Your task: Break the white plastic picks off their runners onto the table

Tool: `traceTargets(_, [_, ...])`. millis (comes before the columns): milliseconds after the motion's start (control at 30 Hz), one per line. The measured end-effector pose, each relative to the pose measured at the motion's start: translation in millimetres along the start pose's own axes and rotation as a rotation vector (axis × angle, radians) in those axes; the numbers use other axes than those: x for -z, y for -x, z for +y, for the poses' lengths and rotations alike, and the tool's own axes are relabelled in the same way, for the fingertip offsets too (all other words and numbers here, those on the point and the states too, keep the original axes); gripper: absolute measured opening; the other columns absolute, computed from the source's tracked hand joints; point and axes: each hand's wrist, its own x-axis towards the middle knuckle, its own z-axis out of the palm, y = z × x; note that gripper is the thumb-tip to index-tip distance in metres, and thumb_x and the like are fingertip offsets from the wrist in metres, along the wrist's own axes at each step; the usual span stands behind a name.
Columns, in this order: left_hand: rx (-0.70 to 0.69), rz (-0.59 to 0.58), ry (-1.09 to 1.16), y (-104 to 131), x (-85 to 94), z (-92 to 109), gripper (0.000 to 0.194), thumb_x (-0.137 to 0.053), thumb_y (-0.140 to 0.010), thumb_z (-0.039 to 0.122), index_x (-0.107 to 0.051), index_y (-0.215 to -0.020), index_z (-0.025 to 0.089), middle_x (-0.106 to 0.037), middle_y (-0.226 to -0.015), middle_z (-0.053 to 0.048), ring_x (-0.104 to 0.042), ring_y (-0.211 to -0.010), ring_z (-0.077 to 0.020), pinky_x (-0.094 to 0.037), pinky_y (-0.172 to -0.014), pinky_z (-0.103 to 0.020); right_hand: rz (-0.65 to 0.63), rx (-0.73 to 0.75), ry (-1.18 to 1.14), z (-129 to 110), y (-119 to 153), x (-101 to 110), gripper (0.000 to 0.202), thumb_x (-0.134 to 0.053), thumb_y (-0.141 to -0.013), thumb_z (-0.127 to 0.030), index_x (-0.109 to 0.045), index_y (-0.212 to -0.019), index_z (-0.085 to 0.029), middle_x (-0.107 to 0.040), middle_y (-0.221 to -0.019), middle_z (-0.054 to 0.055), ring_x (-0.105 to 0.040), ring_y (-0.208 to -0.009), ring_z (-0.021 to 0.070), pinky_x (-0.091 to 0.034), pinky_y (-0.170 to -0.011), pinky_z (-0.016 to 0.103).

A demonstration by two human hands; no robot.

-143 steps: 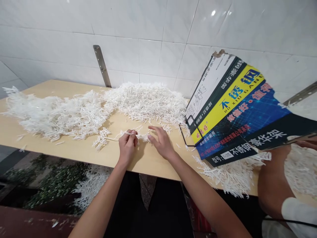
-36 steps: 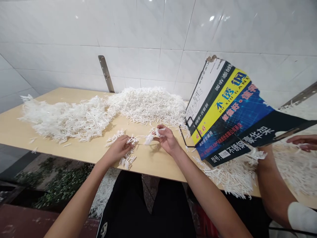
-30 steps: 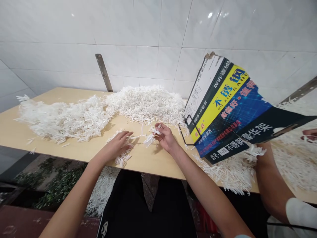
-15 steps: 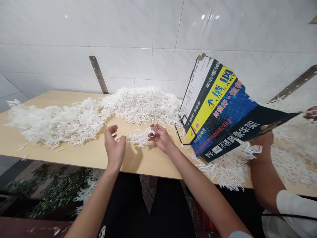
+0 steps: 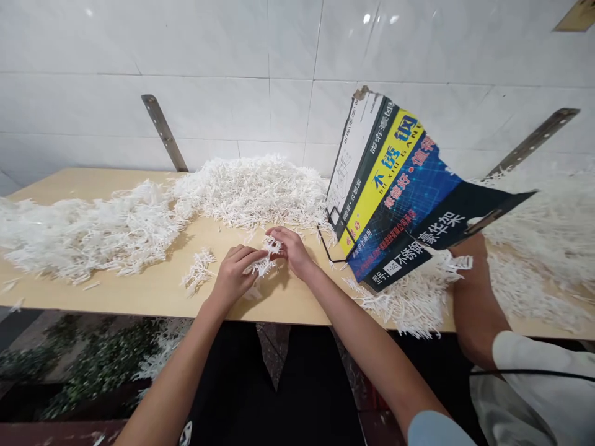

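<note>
My left hand (image 5: 237, 272) and my right hand (image 5: 290, 251) are close together over the front part of the tan table (image 5: 153, 297). Between them is a small white branched cluster (image 5: 264, 265), with the fingers of both hands closed on it. Just left of my left hand lies another small bunch of white pieces (image 5: 199, 269). Behind my hands spreads a large heap of white strips (image 5: 255, 189), and a second heap (image 5: 93, 232) lies to the left.
A printed cardboard sheet (image 5: 390, 186) stands at the right, with a black wire frame (image 5: 325, 244) beside it. Beyond it are another person's arm (image 5: 478, 303) and more white strips (image 5: 534, 279). Metal brackets (image 5: 165, 133) lean on the tiled wall; plants (image 5: 88, 359) are below.
My left hand has moved right and closed on the white cluster beside my right hand. A small white bunch now lies left of it. The whole view has shifted.
</note>
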Motion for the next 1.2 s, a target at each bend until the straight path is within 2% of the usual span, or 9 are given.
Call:
traceTargets(167, [0.237, -0.071, 0.064, -2.0, -11.7, 4.4, 0.018, -0.055, -0.088, 0.016, -0.070, -0.097, 0.018, -0.062, -0.087, -0.003, -0.057, -0.077, -0.0181, -0.044, -0.073, -0.032, 0.142, 0.335, 0.484, 3.3, 6.4, -0.7, 0.024, -0.056, -0.095, -0.043, -0.067, -0.105, -0.024, -0.069, -0.096, 0.003, -0.067, -0.085, 0.0175, -0.053, -0.065, 0.025])
traceTargets(233, [0.337, -0.054, 0.119, -3.4, -14.2, 4.1, 0.014, -0.055, -0.091, 0.020, -0.066, -0.082, 0.018, -0.054, -0.076, 0.000, -0.052, -0.069, -0.0156, -0.040, -0.067, -0.029, 0.084, 0.492, 0.625, 1.3, 13.3, -0.5, 0.024, -0.054, -0.098, -0.040, -0.067, -0.109, -0.024, -0.071, -0.102, 0.004, -0.067, -0.097, 0.0194, -0.053, -0.074, 0.028])
traceTargets(333, [0.435, -0.027, 0.172, -2.2, -14.1, 2.5, 0.019, -0.058, -0.093, 0.026, -0.061, -0.076, 0.019, -0.048, -0.069, 0.003, -0.045, -0.062, -0.0135, -0.035, -0.062, -0.028, -0.103, 0.576, 0.746, 0.0, 22.8, -2.6, 0.024, -0.062, -0.094, -0.040, -0.067, -0.111, -0.023, -0.072, -0.105, 0.005, -0.068, -0.099, 0.0214, -0.053, -0.083, 0.032])
traceTargets(400, [0.457, -0.028, 0.184, -0.6, -12.6, 1.9, 0.017, -0.059, -0.093, 0.028, -0.061, -0.079, 0.019, -0.050, -0.069, 0.003, -0.046, -0.062, -0.0132, -0.035, -0.061, -0.027, -0.150, 0.570, 0.784, 2.7, 25.0, -4.9, 0.025, -0.069, -0.089, -0.039, -0.069, -0.109, -0.023, -0.073, -0.107, 0.005, -0.068, -0.100, 0.0224, -0.053, -0.084, 0.033])
traceTargets(567, [0.480, -0.024, 0.177, -2.1, -10.6, 2.5, 0.023, -0.053, -0.099, 0.035, -0.065, -0.090, 0.019, -0.058, -0.081, 0.000, -0.050, -0.066, -0.0135, -0.039, -0.065, -0.027, -0.012, 0.393, 0.564, 15.6, 11.6, -0.5, 0.018, -0.071, -0.085, -0.033, -0.073, -0.100, -0.022, -0.075, -0.103, 0.006, -0.069, -0.099, 0.0220, -0.056, -0.076, 0.030])
traceTargets(667, [0.496, -0.106, 0.211, -3.8, -12.7, 0.2, 0.026, -0.057, -0.097, 0.040, -0.068, -0.107, 0.018, -0.066, -0.093, -0.003, -0.052, -0.066, -0.0132, -0.041, -0.066, -0.027, 0.034, 0.337, 0.463, 18.6, 1.3, 7.9, 0.018, -0.073, -0.081, -0.032, -0.073, -0.094, -0.021, -0.075, -0.099, 0.006, -0.070, -0.094, 0.0213, -0.056, -0.079, 0.031])
traceTargets(767, [0.567, -0.200, 0.212, -2.5, -14.8, -4.8, 0.036, -0.064, -0.091, 0.041, -0.069, -0.118, 0.018, -0.061, -0.071, 0.002, -0.049, -0.059, -0.0138, -0.036, -0.061, -0.027, 0.063, 0.314, 0.456, 17.3, -2.7, 13.2, 0.017, -0.073, -0.080, -0.035, -0.073, -0.090, -0.020, -0.074, -0.092, 0.004, -0.068, -0.082, 0.0188, -0.055, -0.073, 0.030])
traceTargets(967, [0.629, -0.213, 0.317, 1.0, -10.4, -6.0, 0.029, -0.059, -0.093, 0.041, -0.066, -0.079, 0.017, -0.049, -0.059, 0.004, -0.044, -0.058, -0.0125, -0.030, -0.058, -0.026, 0.048, 0.284, 0.611, 14.9, 0.6, 16.8, 0.022, -0.072, -0.084, -0.041, -0.075, -0.084, -0.020, -0.067, -0.068, 0.001, -0.059, -0.062, 0.0155, -0.044, -0.055, 0.025])
traceTargets(1200, [0.585, -0.270, 0.383, -9.1, -17.9, -2.4, 0.028, -0.054, -0.091, 0.034, -0.059, -0.070, 0.017, -0.045, -0.058, 0.004, -0.041, -0.059, -0.0116, -0.029, -0.059, -0.026, 0.315, 0.375, 0.606, 21.7, 9.2, 17.5, 0.027, -0.068, -0.086, -0.039, -0.070, -0.069, -0.019, -0.058, -0.054, -0.002, -0.051, -0.052, 0.0136, -0.040, -0.055, 0.027])
